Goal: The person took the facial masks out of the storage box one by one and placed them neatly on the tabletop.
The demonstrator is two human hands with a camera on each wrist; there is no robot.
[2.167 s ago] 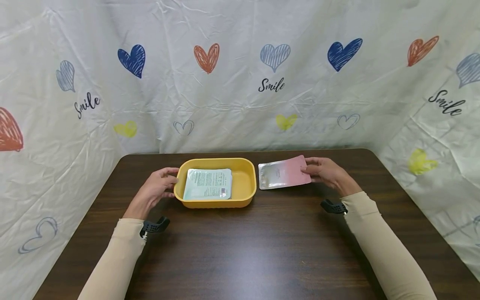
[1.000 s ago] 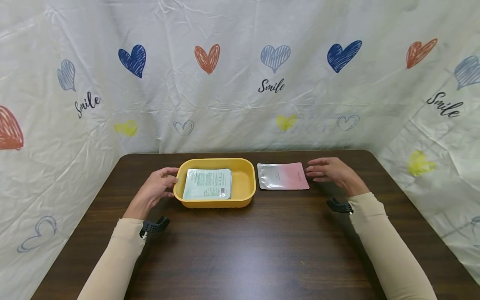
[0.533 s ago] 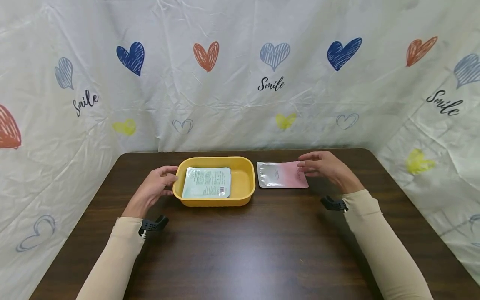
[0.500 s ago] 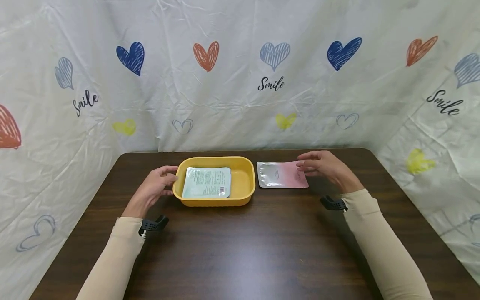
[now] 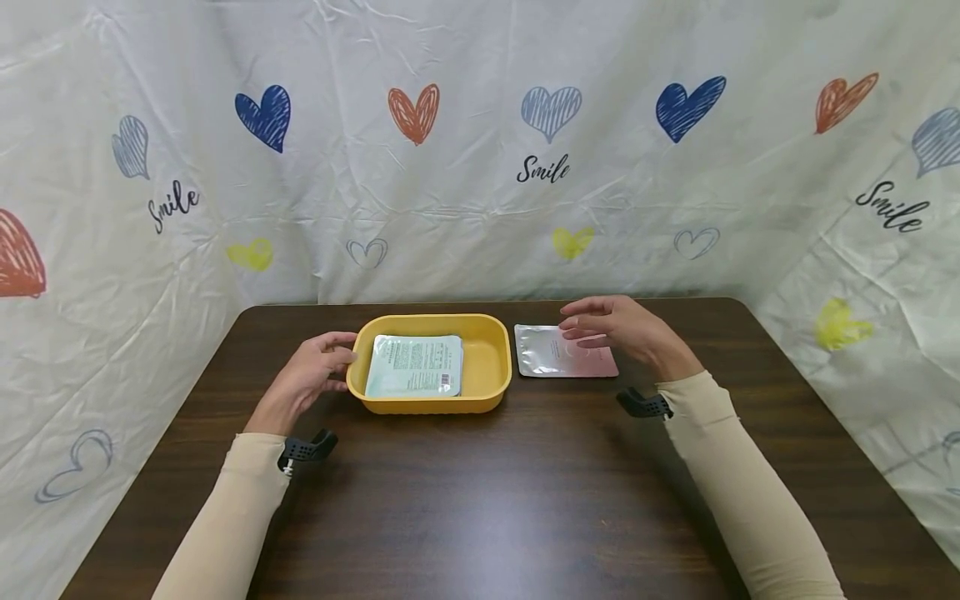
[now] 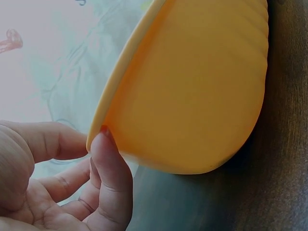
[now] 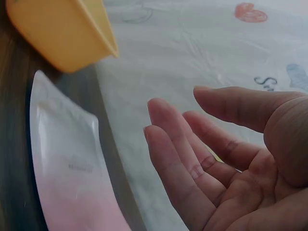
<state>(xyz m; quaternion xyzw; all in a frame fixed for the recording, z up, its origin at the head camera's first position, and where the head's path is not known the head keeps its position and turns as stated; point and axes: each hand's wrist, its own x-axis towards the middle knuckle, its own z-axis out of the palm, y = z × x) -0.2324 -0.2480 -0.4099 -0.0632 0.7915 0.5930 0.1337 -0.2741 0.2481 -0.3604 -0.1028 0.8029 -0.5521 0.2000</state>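
Note:
My left hand point(image 5: 307, 375) pinches the left end of a yellow plastic tray point(image 5: 486, 367). In the left wrist view its fingertips meet at the tray's rim point(image 6: 122, 62). Pale green, printed foil packets point(image 5: 414, 367), like face mask sachets, lie stacked in the tray's left part. A pink and silver foil packet point(image 5: 542, 354) of similar kind lies flat on the table, right of the tray. Over its right part hovers my right hand point(image 5: 618, 329), fingers loosely extended and thumb apart. The right wrist view shows nothing between these fingers, with the packet point(image 7: 67, 159) clear of them.
The dark wooden table point(image 5: 480, 492) reaches back to a white curtain point(image 5: 465, 192) printed with hearts and "Smile". Black straps point(image 5: 307, 450) circle both wrists.
My right hand let go of the pink packet, which dropped flat, and drew back right. Since then it has moved left over the packet. My left hand stays at the tray.

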